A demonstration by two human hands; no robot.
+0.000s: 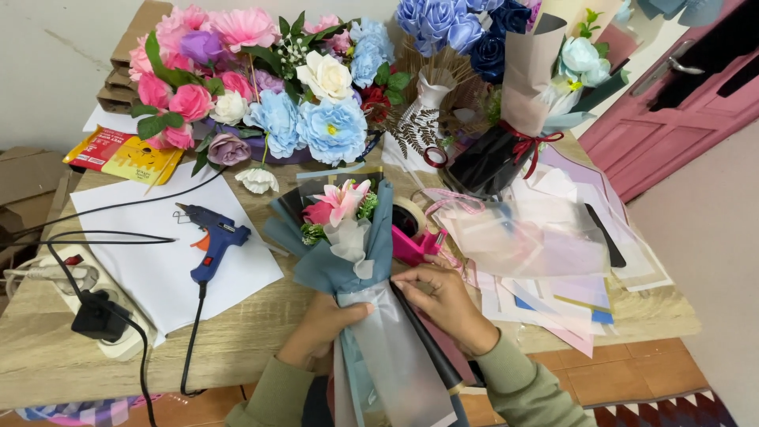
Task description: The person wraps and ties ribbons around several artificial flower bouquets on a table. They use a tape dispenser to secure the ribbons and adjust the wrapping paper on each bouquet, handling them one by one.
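Gathering the small wrapped bouquet (pixel 348 237) at the tabletop (pixel 261 332) edge, left hand (pixel 320 328) and right hand (pixel 443 304) both closed around its neck, likely needing tape or ribbon to bind next.

A small bouquet (pixel 348 237) is held over the near edge of the wooden table, its head tilted away and to the left. A pink lily and a deeper pink bloom are seen at its top, with green sprigs beside them. The flowers are wrapped in dusty blue paper, with a white tissue layer inside. The narrow stem end is gathered and covered by frosted translucent wrap (pixel 395 356), which hangs down toward the viewer.
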